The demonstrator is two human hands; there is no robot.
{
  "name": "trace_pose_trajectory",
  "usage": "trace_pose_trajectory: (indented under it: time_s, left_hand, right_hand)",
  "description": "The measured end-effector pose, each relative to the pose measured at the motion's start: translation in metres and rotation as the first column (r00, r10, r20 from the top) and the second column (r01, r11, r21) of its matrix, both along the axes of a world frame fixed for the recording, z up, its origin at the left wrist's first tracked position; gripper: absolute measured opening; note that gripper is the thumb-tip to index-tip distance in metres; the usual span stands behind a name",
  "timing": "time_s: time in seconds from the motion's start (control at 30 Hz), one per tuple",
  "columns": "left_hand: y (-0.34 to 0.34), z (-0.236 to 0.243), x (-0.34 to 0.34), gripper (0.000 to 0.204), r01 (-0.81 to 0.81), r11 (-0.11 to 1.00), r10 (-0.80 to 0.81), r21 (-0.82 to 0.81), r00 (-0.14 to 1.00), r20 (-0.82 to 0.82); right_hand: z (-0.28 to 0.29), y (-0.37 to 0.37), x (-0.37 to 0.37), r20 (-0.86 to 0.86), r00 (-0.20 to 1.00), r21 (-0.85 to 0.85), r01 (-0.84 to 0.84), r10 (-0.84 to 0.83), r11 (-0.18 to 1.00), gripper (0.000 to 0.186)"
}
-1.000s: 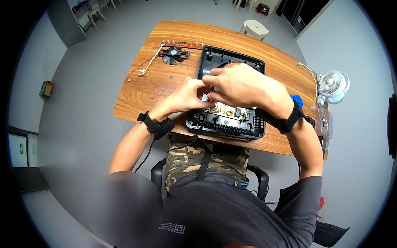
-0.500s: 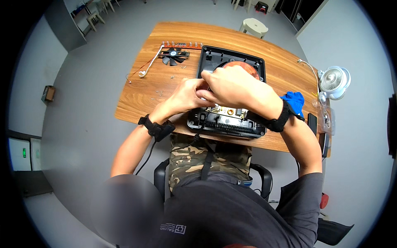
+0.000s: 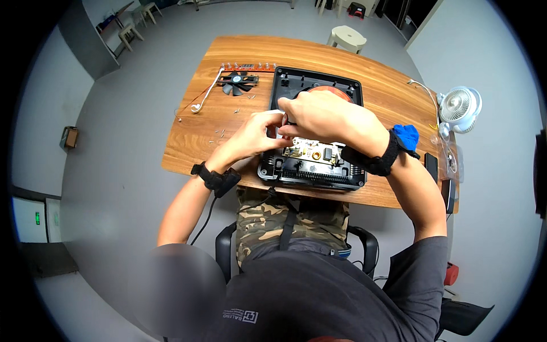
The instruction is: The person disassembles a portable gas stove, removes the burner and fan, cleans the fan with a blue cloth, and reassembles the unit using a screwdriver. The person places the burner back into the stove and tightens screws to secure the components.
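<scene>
An opened black appliance housing point(image 3: 356, 178), like the base of an induction cooker, lies on the table in front of me. A round copper-coloured coil point(image 3: 340, 93) sits in its far half, partly behind my right hand. Nearer me is a pale circuit board point(image 3: 305, 153). My left hand point(image 3: 253, 135) is bent over the housing's left side, thumb and fingers closing on something small. My right hand point(image 3: 322, 117) reaches across the coil, its fingers curled and meeting the left fingertips. Between the fingertips something dark and reddish shows; its kind is hidden.
Beyond the left hand lie a black cooling fan point(image 3: 236, 83) and a narrow orange circuit strip point(image 3: 248, 66) with a white cable. Several small screws point(image 3: 216, 137) are scattered left. A blue cloth-like item point(image 3: 405, 137), a white desk fan point(image 3: 457, 108) and a clear tray point(image 3: 454, 162) are right.
My left fingers and thumb have spread a little around the small thing. My right fingertips have shifted slightly, and more of the circuit board shows. The whole view has tilted a little.
</scene>
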State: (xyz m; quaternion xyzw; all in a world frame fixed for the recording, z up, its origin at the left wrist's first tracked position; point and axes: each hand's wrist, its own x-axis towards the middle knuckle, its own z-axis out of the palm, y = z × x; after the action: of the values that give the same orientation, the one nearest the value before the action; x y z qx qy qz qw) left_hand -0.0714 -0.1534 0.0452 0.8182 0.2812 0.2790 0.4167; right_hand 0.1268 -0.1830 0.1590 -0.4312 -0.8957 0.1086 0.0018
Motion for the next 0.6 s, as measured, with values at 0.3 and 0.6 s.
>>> trace_pose_trajectory:
  time_s: [0.3, 0.6]
  left_hand:
    - [-0.008, 0.021, 0.004, 0.037, -0.032, 0.998, 0.029, -0.056, 0.998, -0.065]
    - [-0.001, 0.002, -0.002, 0.031, 0.007, 1.0, -0.008, -0.013, 0.992, -0.123]
  right_hand:
    - [0.005, -0.011, 0.002, 0.048, 0.999, 0.052, -0.002, 0.0, 0.999, 0.043]
    - [0.0, 0.001, -0.006, 0.01, 1.0, -0.032, 0.016, -0.016, 0.999, 0.038]
